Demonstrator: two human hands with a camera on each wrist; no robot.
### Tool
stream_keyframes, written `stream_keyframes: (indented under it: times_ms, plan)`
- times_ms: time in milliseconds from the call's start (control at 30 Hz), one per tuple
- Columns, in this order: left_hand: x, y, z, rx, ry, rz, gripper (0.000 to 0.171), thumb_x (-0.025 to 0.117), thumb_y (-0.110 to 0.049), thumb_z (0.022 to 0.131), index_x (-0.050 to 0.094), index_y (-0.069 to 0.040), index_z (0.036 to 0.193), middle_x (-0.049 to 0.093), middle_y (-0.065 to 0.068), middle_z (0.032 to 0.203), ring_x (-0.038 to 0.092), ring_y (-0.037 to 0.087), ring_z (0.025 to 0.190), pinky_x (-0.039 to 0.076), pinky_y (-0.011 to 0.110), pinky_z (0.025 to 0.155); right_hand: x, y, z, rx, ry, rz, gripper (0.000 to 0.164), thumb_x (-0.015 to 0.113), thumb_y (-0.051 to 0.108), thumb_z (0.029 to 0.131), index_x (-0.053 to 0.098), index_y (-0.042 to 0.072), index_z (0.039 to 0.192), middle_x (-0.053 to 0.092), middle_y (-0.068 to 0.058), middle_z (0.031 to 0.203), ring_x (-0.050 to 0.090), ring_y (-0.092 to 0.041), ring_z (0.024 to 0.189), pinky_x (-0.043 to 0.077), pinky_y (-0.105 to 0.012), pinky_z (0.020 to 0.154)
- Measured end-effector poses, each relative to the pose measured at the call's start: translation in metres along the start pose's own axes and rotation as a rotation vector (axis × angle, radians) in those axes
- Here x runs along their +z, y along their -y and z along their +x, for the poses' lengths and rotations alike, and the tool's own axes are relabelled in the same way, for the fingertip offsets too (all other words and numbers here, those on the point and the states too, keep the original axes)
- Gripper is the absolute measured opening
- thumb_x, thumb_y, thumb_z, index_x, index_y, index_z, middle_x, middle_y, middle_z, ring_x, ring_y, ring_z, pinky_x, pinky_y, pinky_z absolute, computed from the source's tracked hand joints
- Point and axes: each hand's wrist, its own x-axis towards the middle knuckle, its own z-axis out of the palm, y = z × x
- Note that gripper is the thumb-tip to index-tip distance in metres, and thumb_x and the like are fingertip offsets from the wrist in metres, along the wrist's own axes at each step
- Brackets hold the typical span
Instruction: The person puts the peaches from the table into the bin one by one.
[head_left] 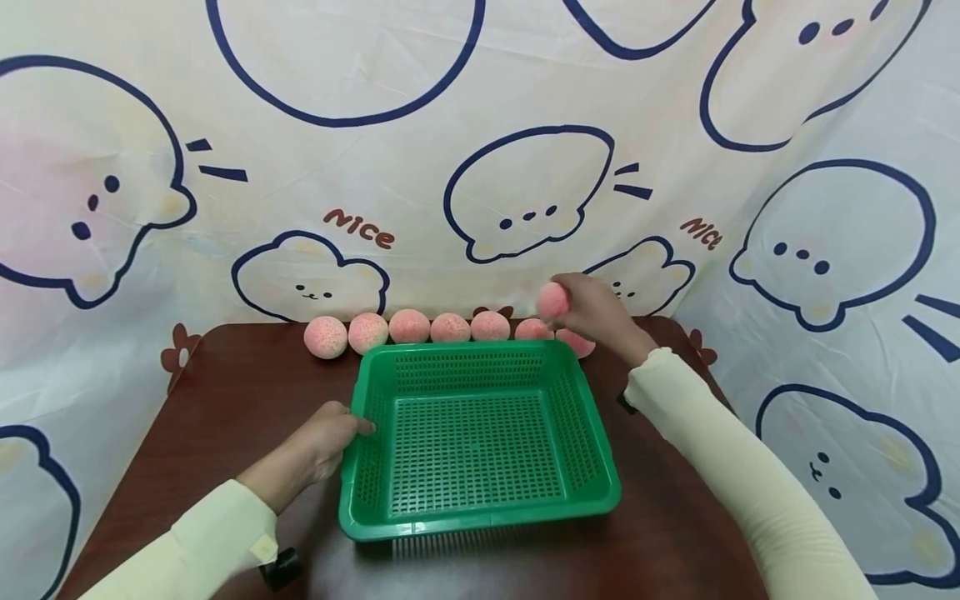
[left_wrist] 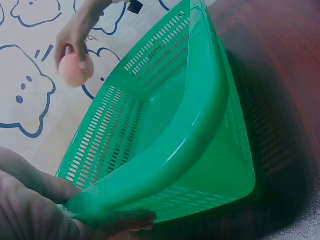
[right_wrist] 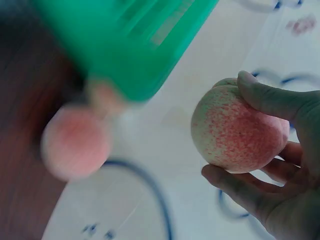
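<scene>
A green plastic basket (head_left: pixel 480 521) with slotted walls sits on the table, its inside bare. My left hand (head_left: pixel 322 442) grips the basket's left rim, the thumb over the inner side; the left wrist view shows fingers beneath the rim. Above the basket's far right corner, my right hand (head_left: pixel 596 312) holds a pink peach (head_left: pixel 553 301) in the air. In the right wrist view that peach (right_wrist: pixel 240 130) is speckled red and pale green, pinched between thumb and fingers. A row of several peaches (head_left: pixel 409 327) lies behind the basket; the two at the right end are partly hidden.
The dark brown table (head_left: pixel 247 392) ends at a curtain (head_left: pixel 420 192) printed with cartoon outlines, just behind the peach row. The curtain also stands along both sides. A blurred peach (right_wrist: pixel 76 142) lies close to the basket's corner in the right wrist view.
</scene>
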Motion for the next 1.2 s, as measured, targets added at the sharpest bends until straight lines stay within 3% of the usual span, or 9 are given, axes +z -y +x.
stream_keyframes:
  times_ms: [233,333,467,667,833,1067,1200]
  plan:
    - [0.001,-0.001,0.000,-0.012,-0.013,0.006,0.050,0.043,0.000,0.104,0.028,0.026,0.144,0.052,0.044,0.136,0.063,0.054,0.118,0.060,0.059,0.083,0.019,0.064,0.001,-0.120,0.128,0.037,0.071,0.091,0.015,0.077,0.058,0.002,0.139,0.067,-0.012,0.132,0.066,-0.025,0.112,0.057,-0.043,0.099]
    - [0.000,-0.003,-0.001,-0.020,-0.019,0.020,0.049,0.043,-0.002,0.105,0.029,0.025,0.144,0.052,0.044,0.136,0.063,0.053,0.118,0.060,0.059,0.084,0.029,0.087,0.002,-0.173,0.171,0.061,0.072,0.092,0.016,0.077,0.058,0.004,0.139,0.067,-0.010,0.133,0.065,-0.023,0.113,0.056,-0.041,0.101]
    - [0.000,-0.005,-0.001,-0.033,-0.028,0.039,0.048,0.044,-0.003,0.106,0.030,0.025,0.142,0.052,0.043,0.136,0.064,0.051,0.119,0.061,0.058,0.084,0.049,0.109,0.007,-0.250,0.201,0.066,0.068,0.093,0.021,0.076,0.059,0.009,0.134,0.070,-0.004,0.125,0.066,-0.015,0.105,0.057,-0.033,0.094]
    - [0.001,-0.005,0.001,-0.045,-0.028,0.046,0.049,0.044,-0.005,0.107,0.030,0.025,0.143,0.051,0.042,0.137,0.065,0.049,0.118,0.060,0.058,0.085,0.080,0.133,0.013,-0.325,0.272,0.009,0.067,0.093,0.023,0.076,0.058,0.013,0.132,0.070,0.002,0.118,0.063,-0.009,0.096,0.056,-0.025,0.087]
    - [0.002,-0.004,0.003,-0.046,-0.032,0.055,0.049,0.045,-0.005,0.107,0.031,0.025,0.143,0.051,0.041,0.138,0.064,0.048,0.119,0.059,0.059,0.087,0.100,0.149,0.016,-0.408,0.286,0.002,0.050,0.089,0.015,0.079,0.060,0.015,0.119,0.067,0.004,0.100,0.060,-0.009,0.088,0.052,-0.020,0.076]
    - [0.003,-0.005,0.003,-0.043,-0.027,0.070,0.047,0.045,-0.004,0.106,0.032,0.024,0.142,0.050,0.042,0.139,0.061,0.050,0.123,0.058,0.061,0.090,0.120,0.157,0.009,-0.401,0.331,-0.054,0.049,0.084,0.018,0.086,0.061,0.012,0.130,0.056,-0.003,0.129,0.062,-0.010,0.096,0.054,-0.019,0.081]
    - [0.001,-0.006,0.002,-0.040,-0.022,0.069,0.048,0.045,-0.004,0.106,0.031,0.024,0.143,0.049,0.042,0.139,0.060,0.051,0.124,0.057,0.062,0.090,0.131,0.159,0.007,-0.356,0.362,-0.092,0.046,0.083,0.019,0.087,0.062,0.015,0.127,0.055,-0.002,0.124,0.057,-0.010,0.093,0.050,-0.020,0.076]
